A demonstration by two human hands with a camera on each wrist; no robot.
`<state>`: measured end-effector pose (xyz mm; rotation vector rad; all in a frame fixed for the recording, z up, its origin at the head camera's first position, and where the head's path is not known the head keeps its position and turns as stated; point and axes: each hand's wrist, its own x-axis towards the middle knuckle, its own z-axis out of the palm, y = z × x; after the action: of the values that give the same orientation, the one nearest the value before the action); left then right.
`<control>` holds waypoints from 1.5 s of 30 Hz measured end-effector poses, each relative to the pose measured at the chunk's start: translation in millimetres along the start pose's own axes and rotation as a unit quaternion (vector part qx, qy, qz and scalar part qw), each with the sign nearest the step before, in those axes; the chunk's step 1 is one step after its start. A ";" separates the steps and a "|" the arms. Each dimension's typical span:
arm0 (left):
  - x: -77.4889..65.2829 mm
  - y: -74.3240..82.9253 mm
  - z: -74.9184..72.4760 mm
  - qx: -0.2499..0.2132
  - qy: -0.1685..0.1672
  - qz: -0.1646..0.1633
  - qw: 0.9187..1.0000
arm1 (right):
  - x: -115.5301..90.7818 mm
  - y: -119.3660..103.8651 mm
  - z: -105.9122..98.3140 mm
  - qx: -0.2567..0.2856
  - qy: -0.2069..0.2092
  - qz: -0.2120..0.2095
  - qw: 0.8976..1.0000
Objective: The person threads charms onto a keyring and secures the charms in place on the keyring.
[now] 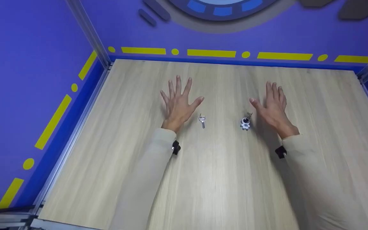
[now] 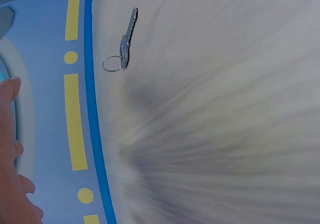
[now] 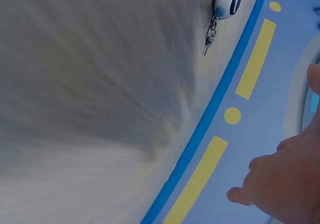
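Observation:
A silver key (image 1: 203, 121) with a small split ring (image 2: 112, 63) lies on the wooden table. To its right is a white astronaut keychain (image 1: 245, 124) with a dark visor, its short metal chain (image 3: 210, 34) pointing toward the back. My left hand (image 1: 179, 107) is just left of the key, palm down, fingers spread and straight, holding nothing. On the other side, my right hand (image 1: 272, 110) is right of the keychain, fingers extended and thumb held out toward the chain, also holding nothing. Key and keychain lie apart between the two hands.
The light wood table (image 1: 216, 179) ends at a blue back wall (image 1: 209, 41) with yellow dashes and dots. A similar blue panel (image 1: 27, 80) with a metal frame (image 1: 89, 32) borders the left side. Small black devices (image 1: 176, 148) are strapped at the wrists.

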<state>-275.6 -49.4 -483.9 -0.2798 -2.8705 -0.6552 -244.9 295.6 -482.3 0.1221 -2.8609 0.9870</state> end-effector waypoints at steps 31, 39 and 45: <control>-26.2 -2.7 20.4 -0.123 0.041 -0.042 0.991 | -33.4 -7.1 13.3 0.187 0.010 0.105 0.977; -30.2 -4.4 22.3 -0.206 0.036 -0.063 0.976 | -34.5 -4.1 16.3 0.194 0.010 0.132 0.972; -30.7 -4.5 21.4 -0.235 0.031 -0.071 0.969 | -33.9 -4.2 18.3 0.197 0.007 0.137 0.971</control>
<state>-249.9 -48.2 -511.4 -0.1112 -2.6546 -1.3459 -212.3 282.3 -498.5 -0.2541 -2.6754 1.5913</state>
